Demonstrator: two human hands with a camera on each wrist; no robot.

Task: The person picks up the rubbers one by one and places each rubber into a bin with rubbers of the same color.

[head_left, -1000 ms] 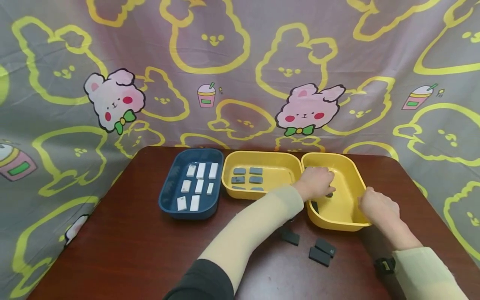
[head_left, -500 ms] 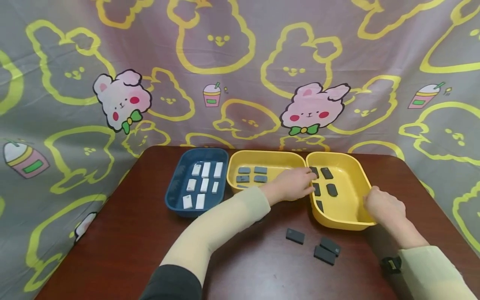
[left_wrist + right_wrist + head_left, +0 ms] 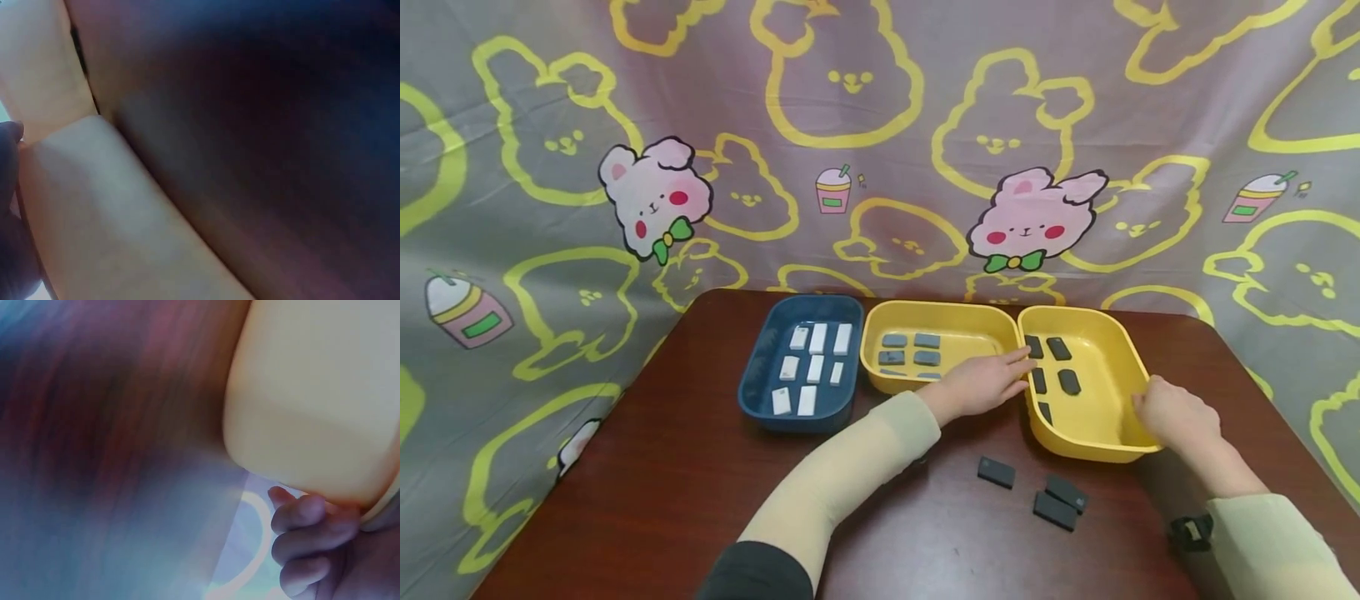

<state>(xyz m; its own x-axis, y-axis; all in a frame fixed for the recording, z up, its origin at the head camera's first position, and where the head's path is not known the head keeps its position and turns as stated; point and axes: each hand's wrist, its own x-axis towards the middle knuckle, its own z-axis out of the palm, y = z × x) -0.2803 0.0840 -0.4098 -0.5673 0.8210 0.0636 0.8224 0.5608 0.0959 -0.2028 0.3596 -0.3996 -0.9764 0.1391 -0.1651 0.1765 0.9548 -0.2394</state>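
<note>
My right hand (image 3: 1176, 414) grips the right rim of the right-hand yellow bin (image 3: 1090, 452); in the right wrist view its curled fingers (image 3: 306, 540) lie against the bin's outer wall. Reaching across from the left, my left hand (image 3: 977, 383) has its fingers extended, with the fingertips at the bin's left rim. Several black flat rectangular pieces (image 3: 1069, 382) lie in the left part of this bin. In the left wrist view, the left hand (image 3: 11, 206) shows only as a dark strip at the edge, beside yellow bin walls (image 3: 119, 206).
The middle yellow bin (image 3: 943, 308) holds several grey flat pieces (image 3: 927, 357). Left of it, a blue bin (image 3: 793, 421) holds several white pieces (image 3: 815, 368). Three black pieces (image 3: 996, 472) lie on the brown table (image 3: 917, 542) in front; two overlap. A patterned curtain (image 3: 880, 275) hangs behind.
My left hand has moved left out of the right-hand bin to its left rim, uncovering the black pieces inside. The right hand stays on the rim. The head view has shifted slightly.
</note>
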